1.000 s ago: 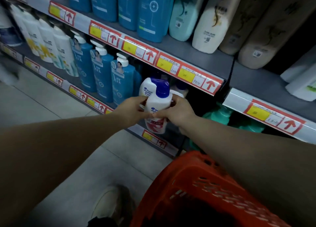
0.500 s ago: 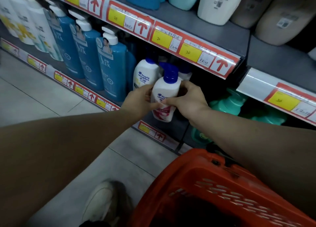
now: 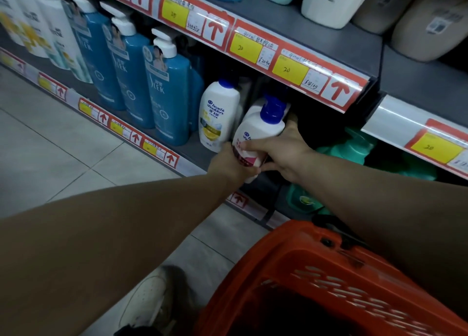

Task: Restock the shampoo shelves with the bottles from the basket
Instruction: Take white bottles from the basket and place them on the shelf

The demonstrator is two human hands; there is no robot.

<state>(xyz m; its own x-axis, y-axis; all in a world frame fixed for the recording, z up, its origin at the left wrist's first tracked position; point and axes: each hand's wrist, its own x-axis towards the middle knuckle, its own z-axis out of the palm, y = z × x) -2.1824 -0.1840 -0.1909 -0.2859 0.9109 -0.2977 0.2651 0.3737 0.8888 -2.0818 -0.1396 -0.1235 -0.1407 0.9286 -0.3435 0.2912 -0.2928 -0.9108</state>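
Both hands hold a white shampoo bottle (image 3: 260, 130) with a blue cap and a red label, tilted into the lower shelf (image 3: 192, 156). My left hand (image 3: 233, 163) grips its base from the left. My right hand (image 3: 281, 151) wraps its right side, fingers reaching behind it. A matching white bottle with a lemon label (image 3: 217, 115) stands upright just to its left. The orange basket (image 3: 316, 267) sits at bottom right under my right forearm; its inside is dark.
Tall blue pump bottles (image 3: 169, 92) and white ones (image 3: 53, 32) fill the shelf to the left. Green bottles (image 3: 354, 148) lie to the right. The upper shelf edge (image 3: 298, 67) with red and yellow price tags overhangs the bottle. A shoe (image 3: 149, 300) rests on the tiled floor.
The held bottle has gone deeper and lower into the shelf beside the lemon-label bottle, and has tilted. The camera has moved closer and down.
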